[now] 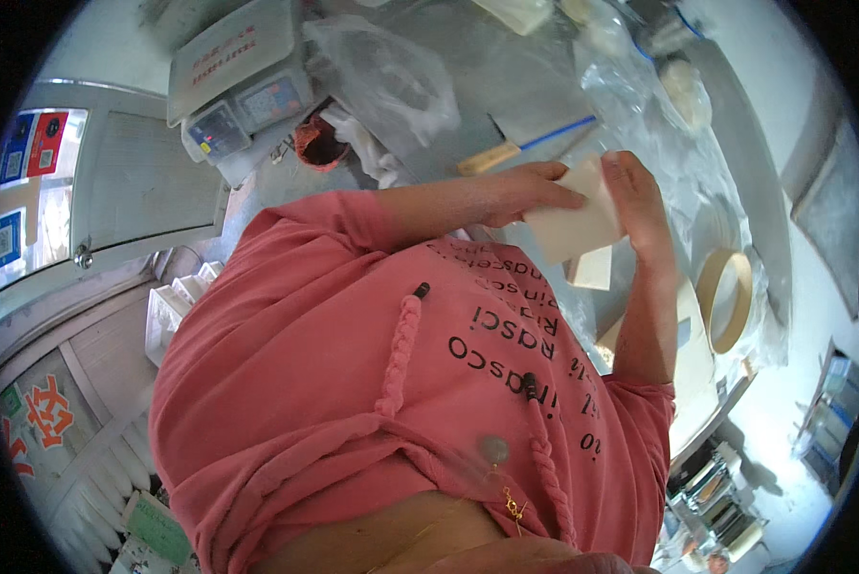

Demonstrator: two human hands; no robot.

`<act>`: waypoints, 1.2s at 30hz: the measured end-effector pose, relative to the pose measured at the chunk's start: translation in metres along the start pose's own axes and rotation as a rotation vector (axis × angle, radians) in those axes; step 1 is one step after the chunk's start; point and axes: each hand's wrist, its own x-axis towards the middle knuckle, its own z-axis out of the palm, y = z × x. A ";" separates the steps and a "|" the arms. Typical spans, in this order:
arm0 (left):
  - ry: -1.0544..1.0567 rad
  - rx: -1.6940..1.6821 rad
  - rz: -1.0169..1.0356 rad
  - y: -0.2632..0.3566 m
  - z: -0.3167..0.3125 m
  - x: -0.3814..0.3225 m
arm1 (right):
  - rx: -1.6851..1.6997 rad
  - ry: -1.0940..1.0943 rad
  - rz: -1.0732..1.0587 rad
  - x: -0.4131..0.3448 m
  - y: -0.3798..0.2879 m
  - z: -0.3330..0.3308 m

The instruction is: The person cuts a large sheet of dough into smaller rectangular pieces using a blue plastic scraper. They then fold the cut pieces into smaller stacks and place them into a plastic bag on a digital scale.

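My left hand (537,192) grips the left edge of a pale cream square sheet or thin stack of sheets (576,222), its thumb lying on top. On the opposite edge, my right hand (634,197) holds the same piece with the thumb near its upper corner. The square is tilted, in front of my pink top. Just below it shows a second cream piece (593,269), partly covered; whether it is joined to the square cannot be seen. Beyond my left hand lies a tool with a wooden handle (488,158) and a long blue strip.
A crumpled clear plastic bag (393,79) lies on the grey worktop (515,72). Beside it stand a reddish round container (320,140) and lidded plastic boxes (235,72). Plastic sheeting (630,107) and a tan ring (723,301) are at the right. A door (149,165) is at the left.
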 end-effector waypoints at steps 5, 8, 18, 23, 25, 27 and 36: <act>0.258 -0.026 0.222 0.082 -0.069 -0.091 | 1.470 -0.091 0.231 0.039 -0.064 0.111; 0.365 0.262 0.265 0.106 -0.112 -0.114 | 1.613 -0.146 0.212 0.064 -0.087 0.168; 0.374 0.344 -0.112 0.121 -0.329 -0.055 | 1.568 -0.350 0.537 0.142 -0.095 0.264; 0.756 -0.080 -0.007 0.098 -0.335 -0.024 | 1.225 0.319 0.571 0.211 -0.033 0.290; 0.800 -0.124 -0.039 0.096 -0.329 -0.038 | 1.041 0.324 0.455 0.203 -0.017 0.275; 0.848 -0.132 -0.073 0.104 -0.308 -0.044 | 1.059 0.255 0.486 0.203 -0.001 0.266; 0.820 0.024 -0.129 0.093 -0.279 -0.052 | 1.315 -0.062 0.473 0.176 -0.051 0.253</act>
